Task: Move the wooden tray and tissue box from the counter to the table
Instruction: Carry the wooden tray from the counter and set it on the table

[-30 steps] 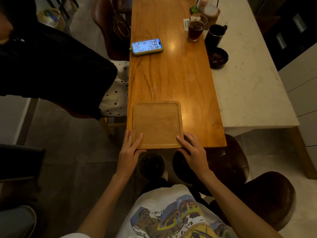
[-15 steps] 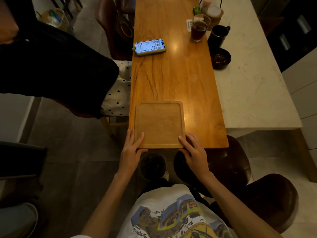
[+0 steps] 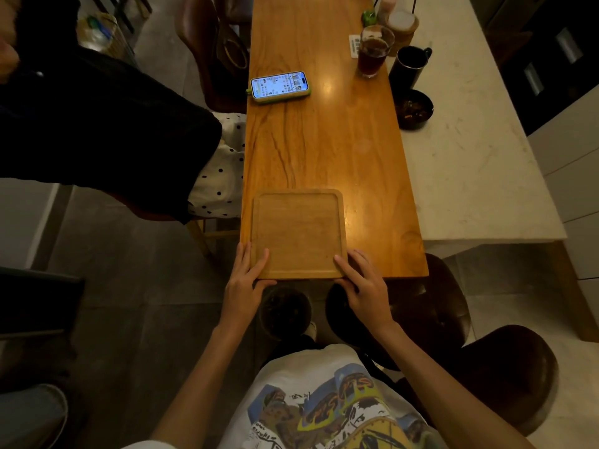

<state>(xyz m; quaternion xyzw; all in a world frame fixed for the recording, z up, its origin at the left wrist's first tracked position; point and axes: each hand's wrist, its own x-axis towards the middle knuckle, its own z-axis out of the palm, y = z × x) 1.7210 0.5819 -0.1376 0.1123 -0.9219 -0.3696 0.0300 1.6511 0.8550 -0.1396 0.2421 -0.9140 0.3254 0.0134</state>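
The square wooden tray (image 3: 298, 233) lies flat and empty at the near end of the long wooden table (image 3: 324, 140), its near edge level with the table's end. My left hand (image 3: 244, 280) grips the tray's near left corner, thumb on top. My right hand (image 3: 363, 283) holds the near right corner the same way. No tissue box is in view.
A lit phone (image 3: 280, 85) lies mid-table. A glass of dark drink (image 3: 372, 55), a black mug (image 3: 408, 68) and a dark bowl (image 3: 413, 108) stand at the far right by the white counter (image 3: 470, 157). A seated person (image 3: 113, 134) is at left; dark stools (image 3: 431, 306) are below.
Both hands stay on the tray's near corners. The tray has barely shifted; the view has only drifted slightly.
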